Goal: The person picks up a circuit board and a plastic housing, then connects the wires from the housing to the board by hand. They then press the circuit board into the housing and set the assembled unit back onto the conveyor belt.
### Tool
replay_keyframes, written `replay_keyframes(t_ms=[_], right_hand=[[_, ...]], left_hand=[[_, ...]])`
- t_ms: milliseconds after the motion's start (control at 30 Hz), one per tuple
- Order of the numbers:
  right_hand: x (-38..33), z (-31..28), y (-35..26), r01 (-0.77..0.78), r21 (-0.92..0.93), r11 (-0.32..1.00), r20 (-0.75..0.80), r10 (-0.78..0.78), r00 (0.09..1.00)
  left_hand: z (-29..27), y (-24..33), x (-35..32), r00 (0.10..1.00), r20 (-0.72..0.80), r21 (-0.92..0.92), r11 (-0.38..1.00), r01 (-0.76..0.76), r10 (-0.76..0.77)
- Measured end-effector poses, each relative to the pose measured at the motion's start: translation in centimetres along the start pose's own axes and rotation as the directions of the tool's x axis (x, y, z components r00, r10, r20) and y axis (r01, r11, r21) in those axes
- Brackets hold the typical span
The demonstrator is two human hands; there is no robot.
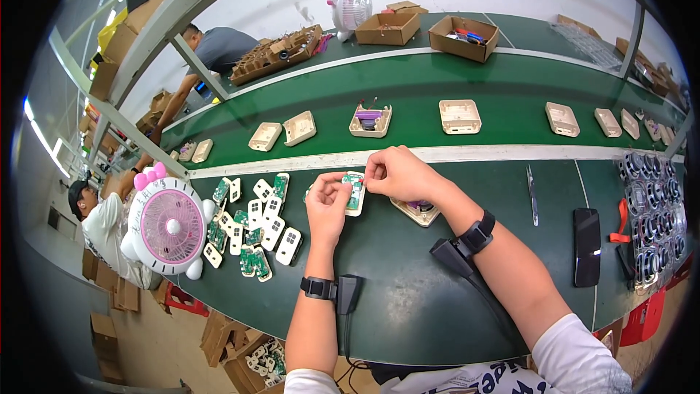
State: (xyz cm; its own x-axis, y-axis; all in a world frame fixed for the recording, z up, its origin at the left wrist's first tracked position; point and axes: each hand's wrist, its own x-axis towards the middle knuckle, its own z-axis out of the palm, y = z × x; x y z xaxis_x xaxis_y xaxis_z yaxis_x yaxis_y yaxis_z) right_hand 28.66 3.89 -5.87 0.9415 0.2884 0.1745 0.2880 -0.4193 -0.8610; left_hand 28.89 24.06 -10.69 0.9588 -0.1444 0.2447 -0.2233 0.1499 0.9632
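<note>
My left hand (328, 203) is closed on a green circuit board (355, 193) with a cream plastic panel behind it, held upright over the bench. The thumb and fingers of my right hand (401, 174) pinch together at the board's upper right edge; what lies between them is too small to make out. Beneath my right hand sits a cream housing (423, 215) with parts inside, partly hidden by the hand. To the left of my left hand lie several loose panels (272, 232) and green boards (248, 261) in a scattered pile.
A pink and white fan (173, 226) stands at the left. Tweezers (532, 195), a black phone-like slab (586, 246) and a tray of round speakers (652, 211) lie to the right. Cream housings (459, 117) line the green belt (503, 113) beyond. Two people are at the left.
</note>
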Motion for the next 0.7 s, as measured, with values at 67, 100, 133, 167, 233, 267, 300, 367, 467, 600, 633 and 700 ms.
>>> replay_keyframes(t_ms=[67, 100, 133, 167, 233, 267, 300, 367, 467, 600, 633, 700], right_hand=[[-0.07, 0.06, -0.1, 0.019, -0.016, 1.0, -0.018, -0.02, 1.0], [-0.11, 0.11, -0.15, 0.02, -0.017, 1.0, -0.018, -0.02, 1.0], [-0.17, 0.16, -0.24, 0.042, -0.044, 0.998, -0.027, -0.043, 0.999], [-0.2, 0.18, -0.32, 0.063, -0.071, 0.995, -0.036, -0.066, 0.997], [-0.2, 0.17, -0.49, 0.063, -0.086, 0.994, -0.035, -0.066, 0.997], [-0.24, 0.14, -0.54, 0.063, -0.102, 0.993, -0.034, -0.067, 0.997], [-0.32, 0.1, -0.54, 0.061, -0.103, 0.993, -0.035, -0.065, 0.997], [-0.34, 0.18, -0.6, 0.057, -0.083, 0.995, -0.037, -0.06, 0.997], [-0.26, 0.18, -0.25, 0.055, -0.052, 0.997, -0.035, -0.057, 0.998], [-0.36, -0.34, 0.3, 0.041, -0.084, 0.996, -0.018, -0.043, 0.999], [-0.37, -0.45, 0.28, 0.047, -0.097, 0.994, -0.007, -0.047, 0.999], [-0.42, -0.53, 0.25, 0.052, -0.109, 0.993, 0.005, -0.052, 0.999]], left_hand=[[-0.09, -0.14, 0.0, 1.0, 0.002, 0.006, 1.0, 0.004, -0.004], [-0.13, -0.21, 0.02, 1.0, 0.004, 0.008, 1.0, 0.003, -0.003], [-0.1, -0.14, 0.02, 1.0, 0.006, 0.01, 1.0, 0.002, -0.002], [-0.08, -0.07, 0.05, 1.0, 0.006, 0.01, 1.0, 0.002, -0.002], [-0.03, 0.05, 0.06, 0.999, 0.023, 0.057, 0.998, -0.025, 0.024], [0.01, 0.0, 0.04, 0.999, 0.024, 0.056, 0.998, -0.024, 0.023], [0.08, -0.02, 0.03, 0.999, 0.028, 0.054, 0.998, -0.02, 0.018], [-0.11, 0.06, 0.0, 0.999, 0.029, 0.057, 0.998, -0.019, 0.017], [-0.22, 0.0, -0.08, 0.999, 0.051, 0.038, 0.999, -0.004, 0.002], [0.03, -0.17, -0.11, 0.996, 0.088, 0.046, 0.999, 0.008, -0.012], [0.03, -0.1, -0.11, 0.994, 0.106, 0.065, 0.998, 0.011, -0.018], [0.06, 0.02, -0.19, 0.994, 0.107, 0.071, 0.997, 0.015, -0.022]])
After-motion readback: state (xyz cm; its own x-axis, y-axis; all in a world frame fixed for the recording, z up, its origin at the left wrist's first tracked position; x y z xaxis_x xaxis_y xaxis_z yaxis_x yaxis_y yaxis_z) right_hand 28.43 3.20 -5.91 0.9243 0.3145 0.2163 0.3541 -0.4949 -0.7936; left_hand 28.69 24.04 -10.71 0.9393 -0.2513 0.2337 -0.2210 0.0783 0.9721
